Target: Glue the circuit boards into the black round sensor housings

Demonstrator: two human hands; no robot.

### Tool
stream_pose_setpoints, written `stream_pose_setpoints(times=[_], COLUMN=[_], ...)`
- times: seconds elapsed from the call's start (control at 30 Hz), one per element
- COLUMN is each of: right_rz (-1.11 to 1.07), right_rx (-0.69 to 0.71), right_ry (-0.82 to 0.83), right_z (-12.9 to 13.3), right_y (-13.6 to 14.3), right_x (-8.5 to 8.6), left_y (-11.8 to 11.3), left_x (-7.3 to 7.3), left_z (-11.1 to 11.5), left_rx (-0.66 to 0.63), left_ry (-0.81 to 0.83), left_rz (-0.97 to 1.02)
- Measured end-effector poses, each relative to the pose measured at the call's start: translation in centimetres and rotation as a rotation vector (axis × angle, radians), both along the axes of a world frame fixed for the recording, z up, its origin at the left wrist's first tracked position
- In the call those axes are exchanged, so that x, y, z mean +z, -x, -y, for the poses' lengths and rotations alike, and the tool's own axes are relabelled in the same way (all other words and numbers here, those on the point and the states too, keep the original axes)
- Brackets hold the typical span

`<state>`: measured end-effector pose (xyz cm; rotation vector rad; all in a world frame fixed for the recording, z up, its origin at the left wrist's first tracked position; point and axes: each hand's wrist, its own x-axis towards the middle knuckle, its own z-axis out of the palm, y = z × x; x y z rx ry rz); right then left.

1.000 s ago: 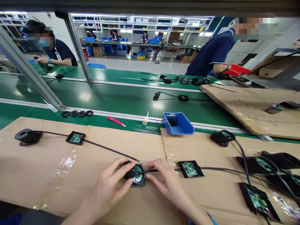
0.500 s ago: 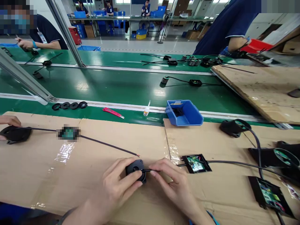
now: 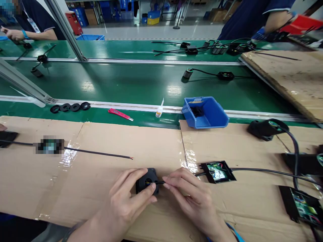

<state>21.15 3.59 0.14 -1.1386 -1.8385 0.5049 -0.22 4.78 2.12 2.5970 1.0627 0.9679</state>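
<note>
Left circuit module (image 3: 49, 146) and its attached cable have shifted farther left along the cardboard sheet (image 3: 113, 137) since the earlier frame; a co-worker's hand (image 3: 2, 127) is at the left edge. Along the bench (image 3: 143, 120), behind the cardboard, lie four black rings (image 3: 70, 107) and a red utility knife (image 3: 118, 113); a glue bottle (image 3: 159, 112) and a blue bin (image 3: 212, 121) stand to their right. Open circuit box (image 3: 217, 171) lies just beside the right hand (image 3: 194, 195), with a flanged housing (image 3: 261, 130) beyond. Both forearms enter from the lower edge, hands facing each other. Left hand (image 3: 126, 195): grip closed about the black housing (image 3: 153, 174), above the cardboard at centre, thumb across its face. Right hand: thumb and forefinger pinch the black cable (image 3: 160, 182) at the housing.
</note>
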Motion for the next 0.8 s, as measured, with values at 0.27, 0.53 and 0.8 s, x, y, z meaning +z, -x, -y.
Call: stream_pose_setpoints(times=[0.27,0.53,0.8], right_rz=[-0.014,0.18,0.07], right_rx=[-0.011,-0.12,0.028], right_ry=[0.021,-0.085,0.461], right_z=[0.0,1.4,3.6], right_y=[-0.3,-0.7,1.5], right_x=[0.2,1.1,0.3], left_y=[-0.6,-0.6,-0.6], left_x=[0.0,-1.0,-2.5], left_z=[-0.1,-1.3,-1.6], left_rx=[0.017,-0.116,-0.143], left_ry=[-0.117,-0.007,0.024], left_rz=[-0.142,-0.148,0.083])
